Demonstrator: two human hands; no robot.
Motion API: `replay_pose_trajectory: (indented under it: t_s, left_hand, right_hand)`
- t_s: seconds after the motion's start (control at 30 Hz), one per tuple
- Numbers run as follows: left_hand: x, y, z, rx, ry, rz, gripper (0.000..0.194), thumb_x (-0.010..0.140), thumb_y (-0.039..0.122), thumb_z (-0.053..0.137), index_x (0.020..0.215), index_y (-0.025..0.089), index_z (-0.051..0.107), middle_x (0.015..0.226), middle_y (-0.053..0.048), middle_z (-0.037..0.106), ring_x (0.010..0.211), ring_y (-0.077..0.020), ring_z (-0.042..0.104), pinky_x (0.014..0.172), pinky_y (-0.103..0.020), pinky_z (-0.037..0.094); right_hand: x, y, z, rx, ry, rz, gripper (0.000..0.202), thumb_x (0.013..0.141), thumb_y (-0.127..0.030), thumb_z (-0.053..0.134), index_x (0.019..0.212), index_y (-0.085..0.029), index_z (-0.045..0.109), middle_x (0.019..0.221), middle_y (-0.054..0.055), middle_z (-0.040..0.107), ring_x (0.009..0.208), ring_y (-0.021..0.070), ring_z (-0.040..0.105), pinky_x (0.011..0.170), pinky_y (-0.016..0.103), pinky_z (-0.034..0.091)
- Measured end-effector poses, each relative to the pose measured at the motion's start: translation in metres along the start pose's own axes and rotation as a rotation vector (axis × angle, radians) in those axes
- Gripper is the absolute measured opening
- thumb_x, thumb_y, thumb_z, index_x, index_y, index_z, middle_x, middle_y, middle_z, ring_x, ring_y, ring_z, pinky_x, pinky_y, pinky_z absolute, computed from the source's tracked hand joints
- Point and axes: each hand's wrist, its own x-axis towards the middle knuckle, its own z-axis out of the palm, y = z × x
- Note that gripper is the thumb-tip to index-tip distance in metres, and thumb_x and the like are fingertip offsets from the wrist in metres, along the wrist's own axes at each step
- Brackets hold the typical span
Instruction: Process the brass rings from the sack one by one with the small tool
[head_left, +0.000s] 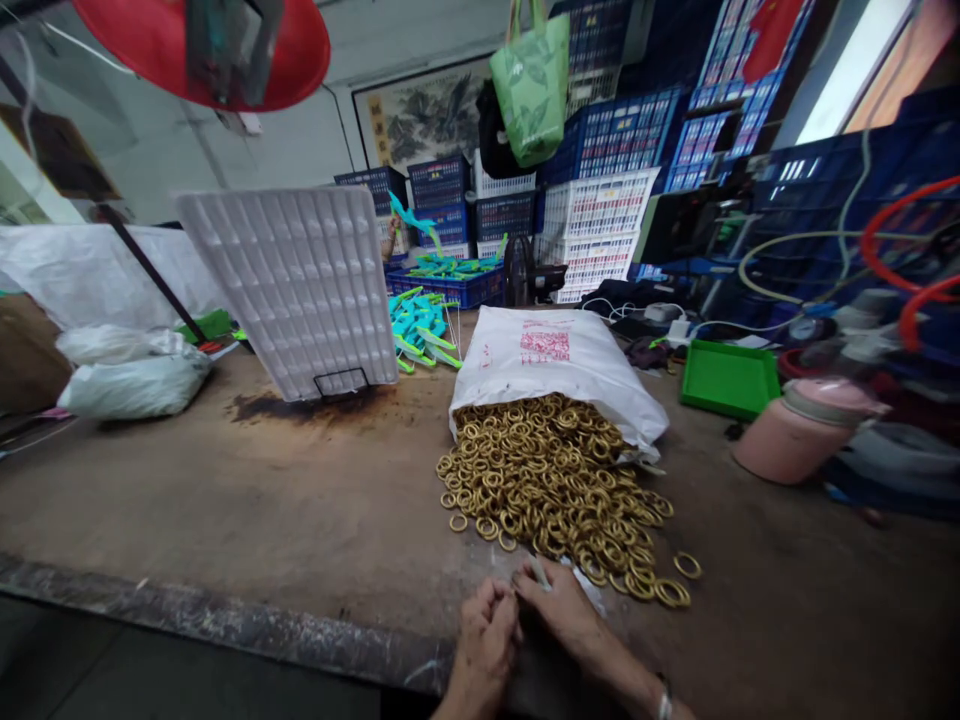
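Low in the head view, my left hand (486,632) is closed, with its thumb and fingers pressed together. Just beside it, my right hand (564,606) has its fingers bent into a pinch. Whatever sits between the fingertips is too small and hidden to name. A pale strip (539,574) shows at a right finger; I cannot tell whether it is worn or held. Right in front of both hands spreads a heap of brass-coloured rings (551,485), spilling from the mouth of a white sack (517,355) with red print. One ring (687,566) lies a little apart on the right.
A white ribbed tray (300,290) stands upright on the brown table (225,500). Behind it are teal-and-green plastic pieces (424,325) and a blue crate (480,290), where another person's hand shows. To the right are a green tray (729,378) and a pink bottle (799,430).
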Motion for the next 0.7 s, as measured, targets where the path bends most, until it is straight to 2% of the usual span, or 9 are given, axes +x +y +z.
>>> replay_pose_trajectory:
  t_s: [0.07, 0.17, 0.4, 0.7]
  left_hand:
    - [-0.007, 0.009, -0.001, 0.037, -0.005, -0.016, 0.041, 0.076, 0.057, 0.046, 0.065, 0.017, 0.046, 0.044, 0.008, 0.034, 0.038, -0.0058, 0.028, 0.039, -0.019, 0.022]
    - [-0.013, 0.015, -0.003, 0.007, -0.032, -0.033, 0.037, 0.077, 0.053, 0.047, 0.067, 0.018, 0.046, 0.043, 0.008, 0.036, 0.036, -0.0053, 0.029, 0.038, -0.018, 0.023]
    - [-0.018, 0.006, -0.007, -0.175, -0.068, -0.064, 0.030, 0.078, 0.047, 0.052, 0.074, 0.017, 0.048, 0.051, 0.007, 0.041, 0.036, -0.0032, 0.027, 0.036, -0.017, 0.020]
    - [-0.021, 0.014, -0.007, -0.345, -0.071, -0.092, 0.031, 0.073, 0.045, 0.059, 0.077, 0.016, 0.048, 0.054, 0.007, 0.045, 0.037, -0.0020, 0.029, 0.037, -0.015, 0.021]
  right_hand:
    - [-0.004, -0.009, -0.002, -0.015, -0.008, -0.020, 0.018, 0.067, -0.033, 0.047, 0.057, -0.018, 0.048, 0.054, -0.004, 0.043, 0.056, 0.0096, 0.038, 0.051, 0.021, 0.031]
    - [-0.009, -0.018, -0.005, 0.010, -0.046, -0.067, 0.017, 0.069, -0.032, 0.047, 0.060, -0.018, 0.049, 0.056, -0.005, 0.045, 0.056, 0.0095, 0.039, 0.054, 0.021, 0.032]
    - [-0.016, -0.025, -0.005, 0.084, -0.076, -0.066, 0.019, 0.074, -0.032, 0.047, 0.063, -0.017, 0.052, 0.057, -0.005, 0.049, 0.055, 0.0090, 0.041, 0.054, 0.021, 0.033]
    - [-0.016, -0.023, -0.004, 0.056, -0.122, -0.041, 0.020, 0.078, -0.032, 0.045, 0.069, -0.016, 0.054, 0.062, -0.003, 0.054, 0.057, 0.0092, 0.044, 0.055, 0.021, 0.034]
